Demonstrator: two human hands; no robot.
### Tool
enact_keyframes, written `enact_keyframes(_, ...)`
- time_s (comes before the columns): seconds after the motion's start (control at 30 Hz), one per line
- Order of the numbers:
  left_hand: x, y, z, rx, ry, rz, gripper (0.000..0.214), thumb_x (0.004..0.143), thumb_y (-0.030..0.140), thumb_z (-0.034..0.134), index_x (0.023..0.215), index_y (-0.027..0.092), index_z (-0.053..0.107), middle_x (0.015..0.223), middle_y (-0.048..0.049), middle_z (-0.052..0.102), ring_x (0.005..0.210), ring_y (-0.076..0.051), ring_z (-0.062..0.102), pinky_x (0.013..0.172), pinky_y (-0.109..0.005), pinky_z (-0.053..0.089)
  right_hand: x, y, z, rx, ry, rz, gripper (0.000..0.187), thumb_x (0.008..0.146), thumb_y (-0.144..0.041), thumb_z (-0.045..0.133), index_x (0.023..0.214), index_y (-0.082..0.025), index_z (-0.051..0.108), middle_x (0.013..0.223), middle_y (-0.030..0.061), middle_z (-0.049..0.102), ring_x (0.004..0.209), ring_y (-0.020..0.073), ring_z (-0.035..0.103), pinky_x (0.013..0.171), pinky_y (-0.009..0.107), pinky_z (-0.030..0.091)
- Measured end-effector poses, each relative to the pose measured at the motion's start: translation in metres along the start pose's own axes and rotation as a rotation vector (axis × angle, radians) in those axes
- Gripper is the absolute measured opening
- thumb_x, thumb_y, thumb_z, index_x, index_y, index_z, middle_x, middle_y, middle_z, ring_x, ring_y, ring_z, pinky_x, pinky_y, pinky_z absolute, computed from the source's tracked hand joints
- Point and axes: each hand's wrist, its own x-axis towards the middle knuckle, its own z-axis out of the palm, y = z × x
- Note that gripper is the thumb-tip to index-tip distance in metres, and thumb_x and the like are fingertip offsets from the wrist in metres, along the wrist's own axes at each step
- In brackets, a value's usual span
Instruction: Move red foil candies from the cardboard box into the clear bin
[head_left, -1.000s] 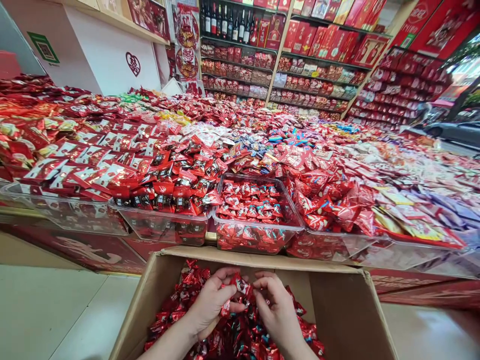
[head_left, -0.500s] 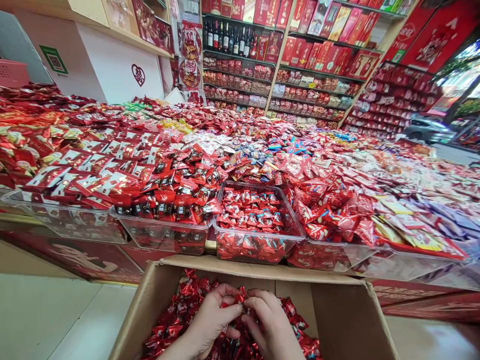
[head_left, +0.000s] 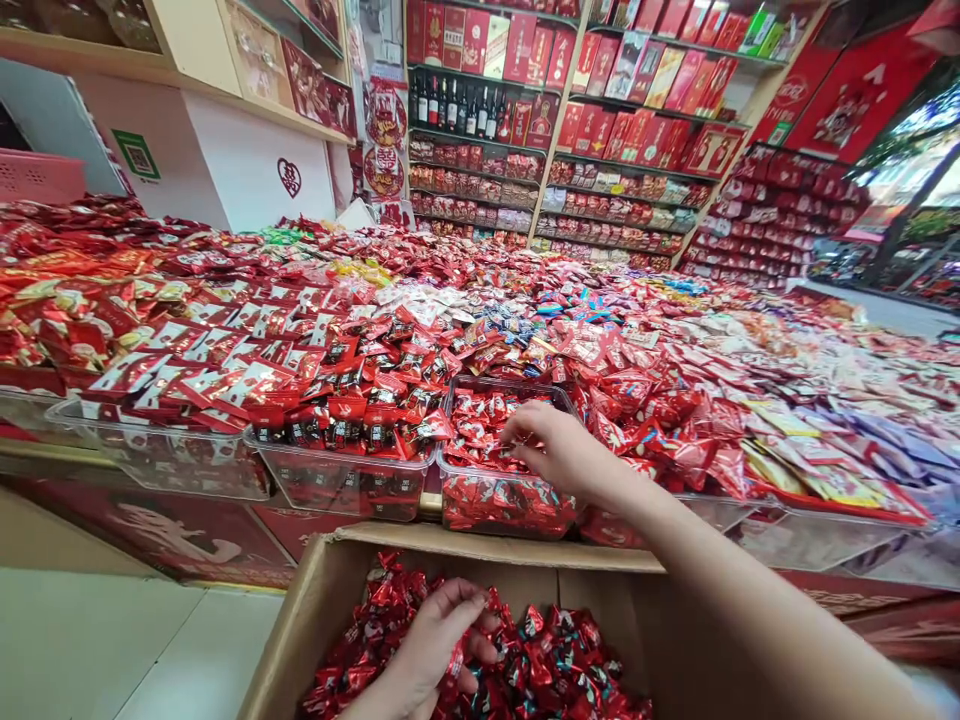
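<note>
A brown cardboard box sits low in front of me, filled with red-wrapped candies. My left hand rests inside it, fingers curled round a few of those candies. My right hand reaches forward over a clear plastic bin of the same red candies on the display counter, fingers bent down and pinched together among the sweets. I cannot make out what, if anything, lies between its fingertips.
Neighbouring clear bins hold other red packets. The big counter beyond is heaped with wrapped sweets. Shelves of red gift boxes and bottles line the back wall. Pale tiled floor lies at the lower left.
My right hand has left the cardboard box and moved up and forward to the clear bin. My left hand stays in the box. The view has tilted upward.
</note>
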Motion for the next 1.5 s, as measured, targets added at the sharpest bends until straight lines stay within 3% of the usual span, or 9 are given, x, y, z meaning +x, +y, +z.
enact_keyframes(0.13, 0.004, -0.006, -0.003, 0.027, 0.023, 0.021, 0.019, 0.069, 0.034, 0.051, 0.076, 0.018, 0.044, 0.064, 0.0025, 0.055, 0.045, -0.008, 0.053, 0.024, -0.010, 0.033, 0.042, 0.009, 0.019, -0.013, -0.294, -0.007, 0.021, 0.057, -0.006, 0.054, 0.074, -0.016, 0.060, 0.076, 0.0014, 0.059, 0.071, 0.0128, 0.052, 0.064, 0.022, 0.039)
enact_keyframes(0.3, 0.010, -0.012, -0.007, 0.049, 0.022, 0.055, 0.022, 0.067, 0.037, 0.052, 0.073, 0.017, 0.045, 0.062, 0.0022, 0.055, 0.042, -0.008, 0.053, 0.023, -0.010, 0.032, 0.053, 0.007, 0.035, 0.075, -0.543, -0.023, 0.029, 0.058, -0.007, 0.051, 0.083, -0.018, 0.060, 0.077, -0.0010, 0.061, 0.067, 0.0102, 0.052, 0.056, 0.018, 0.038)
enact_keyframes(0.53, 0.012, -0.015, -0.006, 0.040, 0.007, 0.015, 0.026, 0.062, 0.039, 0.056, 0.072, 0.018, 0.046, 0.062, 0.0025, 0.055, 0.041, -0.007, 0.051, 0.023, -0.011, 0.031, 0.046, 0.014, 0.032, 0.045, -0.426, 0.029, 0.024, 0.060, -0.011, 0.052, 0.082, -0.016, 0.060, 0.074, 0.0003, 0.062, 0.066, 0.0101, 0.053, 0.057, 0.018, 0.038)
enact_keyframes(0.77, 0.014, -0.018, -0.005, 0.075, -0.014, -0.003, 0.026, 0.062, 0.041, 0.055, 0.071, 0.019, 0.045, 0.060, 0.0033, 0.054, 0.041, -0.008, 0.051, 0.024, -0.012, 0.032, 0.045, 0.018, 0.035, -0.004, -0.509, 0.051, 0.017, 0.062, -0.018, 0.052, 0.076, -0.015, 0.060, 0.069, 0.0003, 0.060, 0.061, 0.0096, 0.050, 0.052, 0.017, 0.035)
enact_keyframes(1.07, 0.017, -0.021, -0.008, 0.090, -0.014, -0.009, 0.025, 0.063, 0.039, 0.055, 0.073, 0.018, 0.045, 0.059, 0.0031, 0.055, 0.041, -0.007, 0.051, 0.024, -0.011, 0.031, 0.058, 0.016, 0.026, -0.070, -0.470, 0.009, 0.018, 0.065, -0.017, 0.046, 0.076, -0.016, 0.060, 0.067, 0.0005, 0.060, 0.058, 0.0088, 0.048, 0.050, 0.017, 0.033)
enact_keyframes(1.33, 0.020, -0.028, -0.009, 0.120, -0.027, 0.000, 0.029, 0.060, 0.043, 0.056, 0.072, 0.019, 0.046, 0.058, 0.0035, 0.054, 0.041, -0.008, 0.050, 0.025, -0.013, 0.031, 0.057, 0.009, 0.035, -0.229, -0.464, 0.027, 0.023, 0.064, -0.014, 0.043, 0.074, -0.016, 0.064, 0.068, 0.0035, 0.064, 0.060, 0.0116, 0.053, 0.051, 0.019, 0.034)
enact_keyframes(1.5, 0.022, -0.031, -0.010, 0.110, -0.061, 0.008, 0.032, 0.059, 0.045, 0.057, 0.073, 0.019, 0.046, 0.059, 0.0038, 0.054, 0.041, -0.008, 0.050, 0.025, -0.013, 0.031, 0.050, 0.014, 0.021, -0.207, -0.452, 0.061, 0.021, 0.064, -0.017, 0.048, 0.079, -0.018, 0.063, 0.072, 0.0022, 0.064, 0.063, 0.0114, 0.054, 0.052, 0.019, 0.035)
